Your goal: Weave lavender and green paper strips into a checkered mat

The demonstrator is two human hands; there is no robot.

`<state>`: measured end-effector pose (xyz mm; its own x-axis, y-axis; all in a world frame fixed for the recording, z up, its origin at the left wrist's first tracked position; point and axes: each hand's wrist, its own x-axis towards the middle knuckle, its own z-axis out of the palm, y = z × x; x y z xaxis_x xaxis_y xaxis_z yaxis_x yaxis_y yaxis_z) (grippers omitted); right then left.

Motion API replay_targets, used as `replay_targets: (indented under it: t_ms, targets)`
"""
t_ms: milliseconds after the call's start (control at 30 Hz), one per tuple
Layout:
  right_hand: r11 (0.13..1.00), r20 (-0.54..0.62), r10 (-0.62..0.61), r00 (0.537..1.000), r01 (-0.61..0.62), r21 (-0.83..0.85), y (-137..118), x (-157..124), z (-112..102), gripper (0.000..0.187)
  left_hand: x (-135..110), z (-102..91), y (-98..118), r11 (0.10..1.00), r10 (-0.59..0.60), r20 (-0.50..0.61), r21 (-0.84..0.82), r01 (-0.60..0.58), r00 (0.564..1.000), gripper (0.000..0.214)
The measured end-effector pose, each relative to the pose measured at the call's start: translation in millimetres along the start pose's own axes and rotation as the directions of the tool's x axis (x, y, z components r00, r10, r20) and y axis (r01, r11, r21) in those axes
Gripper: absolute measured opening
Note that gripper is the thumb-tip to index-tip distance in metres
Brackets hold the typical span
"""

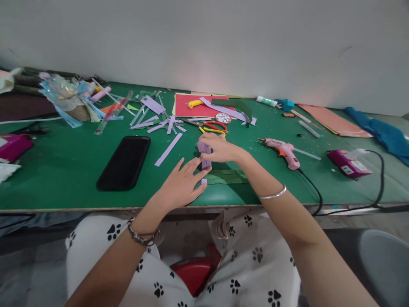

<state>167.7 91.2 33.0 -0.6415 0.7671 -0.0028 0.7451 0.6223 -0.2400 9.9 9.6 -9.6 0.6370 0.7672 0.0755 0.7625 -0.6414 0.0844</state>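
The right hand (219,149) pinches a purple paper strip (205,158) just right of the phone (124,162). The left hand (183,183) lies flat and open, pressing its end. Fold slowly, edges lined up.

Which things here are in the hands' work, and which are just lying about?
In hand: lilac paper strip, pinched by the right hand and pressed flat by the left hand; green paper piece beside it.

Lying about: phone, glue gun, scissors, red sheet, cut lilac strips.
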Motion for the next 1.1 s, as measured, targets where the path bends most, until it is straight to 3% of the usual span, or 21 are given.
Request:
replay_targets:
  t_ms: [133,367,600,867,1100]
  targets:
    - [0.987,-0.063,0.028,0.998,-0.017,0.161,11,0,12,0.017,0,-0.4,0,1.000,0.002,-0.003,0.004,-0.002,1.000,0.043]
    - [0.967,-0.328,0.060,0.943,0.027,0.253,31,4,23,0.017,0,-4.5,1,1.000,-0.006,0.048,-0.026,0.007,0.999,0.043]
    - [0.948,-0.167,0.093,0.982,-0.036,0.317,30,3,22,0.016,0,-2.4,0,0.999,0.009,0.059,-0.045,-0.007,0.998,0.046]
    - [0.957,-0.189,0.114,0.975,-0.056,0.285,31,7,29,0.023,1,-4.2,-1,0.990,-0.002,0.061,-0.142,0.011,0.998,0.050]
    - [0.971,-0.194,0.156,0.968,-0.114,0.208,28,9,32,0.020,1,-4.0,-2,0.992,0.047,0.043,-0.123,-0.042,0.998,0.046]
